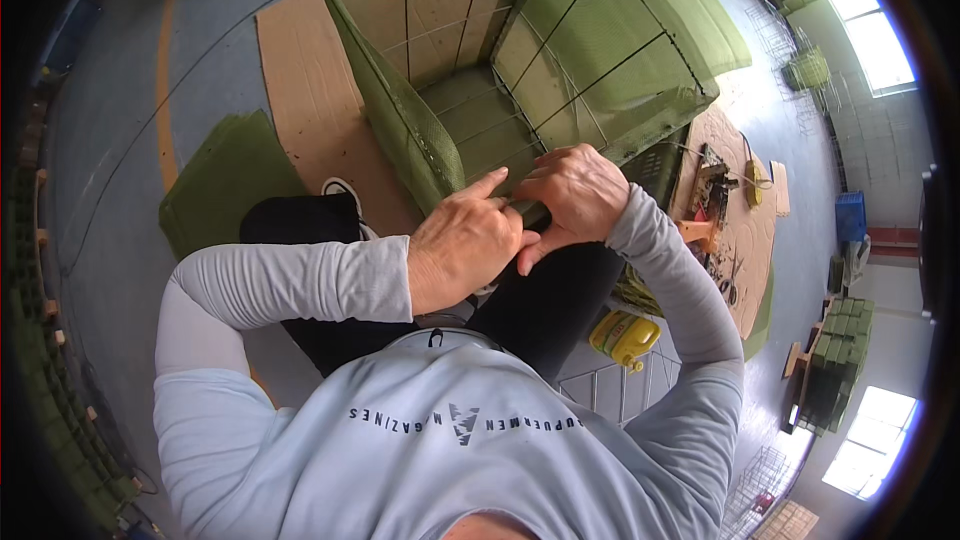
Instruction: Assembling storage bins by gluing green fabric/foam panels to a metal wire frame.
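A large wire-framed box lined with green mesh [395, 125] stands between my knees, its near corner drawn up to my lap. My left hand [462, 245] closes on the mesh at that corner, its index finger stretched along the edge. Right beside it, my right hand [578, 195] bends over the same edge, fingers curled down and thumb underneath. Both hands pinch the green mesh close together, nearly touching. The exact spot between the fingertips is hidden, so I cannot tell whether a wire or tie is held there too.
Brown cardboard [310, 100] lies under the box, with a green mesh piece [225, 180] at left. At right, scissors [730, 290] and dark scraps lie on more cardboard [755, 250]. A yellow jug [625, 338] stands by my right thigh. Stacked green boxes [840, 360] are farther right.
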{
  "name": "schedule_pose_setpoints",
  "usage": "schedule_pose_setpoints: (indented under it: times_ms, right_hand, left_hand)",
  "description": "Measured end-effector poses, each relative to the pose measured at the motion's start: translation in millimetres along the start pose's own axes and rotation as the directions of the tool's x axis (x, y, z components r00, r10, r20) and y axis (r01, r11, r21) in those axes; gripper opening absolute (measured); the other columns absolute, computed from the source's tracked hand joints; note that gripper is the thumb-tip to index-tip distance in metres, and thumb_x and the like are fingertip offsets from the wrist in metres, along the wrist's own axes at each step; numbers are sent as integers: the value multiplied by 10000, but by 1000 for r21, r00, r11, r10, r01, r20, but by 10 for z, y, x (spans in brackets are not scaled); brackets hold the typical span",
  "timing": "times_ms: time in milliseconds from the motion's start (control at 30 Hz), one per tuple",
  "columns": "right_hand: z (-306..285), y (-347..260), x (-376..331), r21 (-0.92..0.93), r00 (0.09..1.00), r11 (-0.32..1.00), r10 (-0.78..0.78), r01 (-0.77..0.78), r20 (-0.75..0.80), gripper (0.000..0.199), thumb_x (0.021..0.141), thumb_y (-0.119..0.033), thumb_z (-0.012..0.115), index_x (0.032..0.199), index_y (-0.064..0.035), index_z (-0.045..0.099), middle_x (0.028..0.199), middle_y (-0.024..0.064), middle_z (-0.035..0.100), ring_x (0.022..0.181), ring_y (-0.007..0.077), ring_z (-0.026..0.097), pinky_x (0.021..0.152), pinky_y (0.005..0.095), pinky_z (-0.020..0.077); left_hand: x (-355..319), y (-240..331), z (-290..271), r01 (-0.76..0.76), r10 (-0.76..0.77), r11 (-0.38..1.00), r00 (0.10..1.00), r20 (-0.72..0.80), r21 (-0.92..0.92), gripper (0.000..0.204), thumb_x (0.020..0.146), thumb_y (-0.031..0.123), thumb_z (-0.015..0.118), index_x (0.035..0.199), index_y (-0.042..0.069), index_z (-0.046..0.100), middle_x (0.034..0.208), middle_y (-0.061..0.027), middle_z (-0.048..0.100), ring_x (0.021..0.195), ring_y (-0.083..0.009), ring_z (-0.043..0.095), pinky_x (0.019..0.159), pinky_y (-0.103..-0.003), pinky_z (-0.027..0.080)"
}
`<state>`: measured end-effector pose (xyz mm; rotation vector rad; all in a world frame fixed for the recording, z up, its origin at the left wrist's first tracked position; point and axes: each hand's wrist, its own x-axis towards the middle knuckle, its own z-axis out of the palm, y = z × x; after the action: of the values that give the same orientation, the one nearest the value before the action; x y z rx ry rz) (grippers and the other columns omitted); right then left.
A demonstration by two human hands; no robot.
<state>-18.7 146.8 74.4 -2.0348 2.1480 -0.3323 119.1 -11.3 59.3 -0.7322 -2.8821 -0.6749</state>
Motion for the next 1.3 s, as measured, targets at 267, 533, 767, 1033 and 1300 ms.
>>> schedule_pose_setpoints:
  times_ms: [267, 533, 767, 1033, 1300]
  right_hand:
    - [-125, 20, -9, 12, 885, 998, -44, 56, -463, 909, 679, -714, 657, 1140, 67, 593, 1091, 210, 654, 1021, 362, 635, 877, 459, 505]
    - [616, -1118, 243, -164, 783, 886, 280, -433, -556, 502, 774, -188, 666, 1145, 135, 565, 1150, 270, 619, 1197, 372, 563, 1053, 471, 420]
    - [338, -770, 313, -45, 921, 920, 387, -389, -48, 425, 756, -480, 691, 944, -100, 667, 863, 83, 675, 970, 227, 649, 1025, 423, 436]
    - [142, -649, 281, -74, 965, 962, 260, -263, -41, 793, 712, -725, 590, 1000, 13, 640, 883, 172, 661, 988, 322, 630, 1040, 425, 398]
    - [490, -1129, 525, -55, 804, 879, 407, -474, -433, 850, 777, -486, 683, 1294, 139, 427, 1185, 258, 579, 1175, 359, 554, 1096, 448, 350]
  left_hand:
    - [-204, -518, -622, -191, 256, 966, 788, -560, 172, 340, 981, 244, 532, 1174, -27, 601, 1236, -201, 618, 1186, -373, 575, 1087, -497, 361]
    - [-428, -475, -65, -140, 248, 932, 920, -302, 336, 340, 864, 163, 612, 1121, -59, 624, 1156, -161, 628, 1157, -294, 591, 1103, -441, 380]
    - [-58, -664, -433, -362, 347, 905, 932, 106, 222, 231, 764, 186, 662, 889, -7, 637, 842, -115, 639, 879, -275, 653, 996, -458, 487]
    - [419, -903, -536, -122, 270, 942, 831, 486, -314, 483, 926, 445, 562, 745, 2, 630, 604, -147, 595, 609, -265, 641, 593, -389, 490]
    - [-270, -878, -294, -199, 242, 965, 926, -291, 172, 727, 959, 609, 329, 1131, -26, 638, 1131, -221, 650, 1154, -361, 586, 1062, -494, 395]
